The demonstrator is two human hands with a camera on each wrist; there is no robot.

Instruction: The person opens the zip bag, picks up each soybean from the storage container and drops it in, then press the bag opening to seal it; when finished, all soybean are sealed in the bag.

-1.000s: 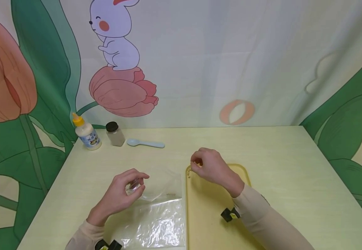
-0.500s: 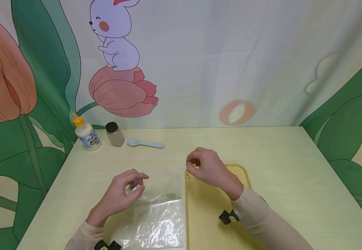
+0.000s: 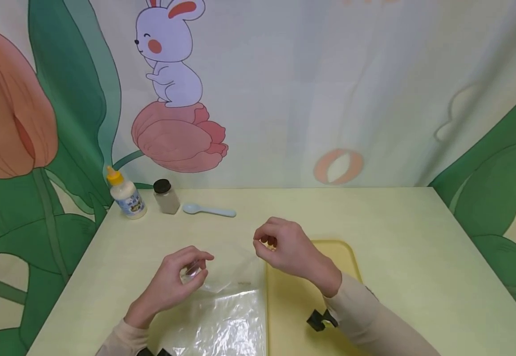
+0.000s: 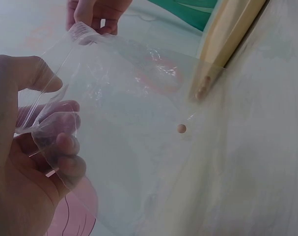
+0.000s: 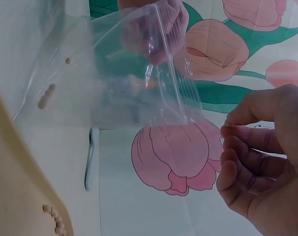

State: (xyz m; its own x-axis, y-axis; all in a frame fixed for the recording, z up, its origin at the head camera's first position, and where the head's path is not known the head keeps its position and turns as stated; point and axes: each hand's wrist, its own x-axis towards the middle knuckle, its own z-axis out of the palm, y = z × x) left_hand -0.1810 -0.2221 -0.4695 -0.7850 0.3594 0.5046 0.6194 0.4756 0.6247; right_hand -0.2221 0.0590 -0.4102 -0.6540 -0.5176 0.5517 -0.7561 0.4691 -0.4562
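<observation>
My left hand [image 3: 168, 282] has its fingers curled at the mouth of a clear zip bag [image 4: 124, 113], which hangs down beside the tray in the head view. Inside the bag, near its bottom, lie a single small tan bead [image 5: 67, 61] and a short cluster of beads [image 5: 47, 97]. My right hand [image 5: 261, 152] pinches a tiny pale bead [image 5: 229, 123] between thumb and forefinger, just outside the bag's mouth in the right wrist view. More tan beads [image 5: 54, 220] sit in a row along the edge of the yellow tray [image 3: 351, 252].
Along the back left of the table stand a glue bottle [image 3: 127, 195] with a yellow nozzle and a black-lidded jar [image 3: 166, 198]. A pale blue spoon [image 3: 209, 210] lies beside them. A printed curtain [image 3: 284, 89] hangs behind the table.
From the tray's far left corner, my right hand has moved left toward the bag, in a pinch. My left hand keeps its place. The head view has tipped up slightly.
</observation>
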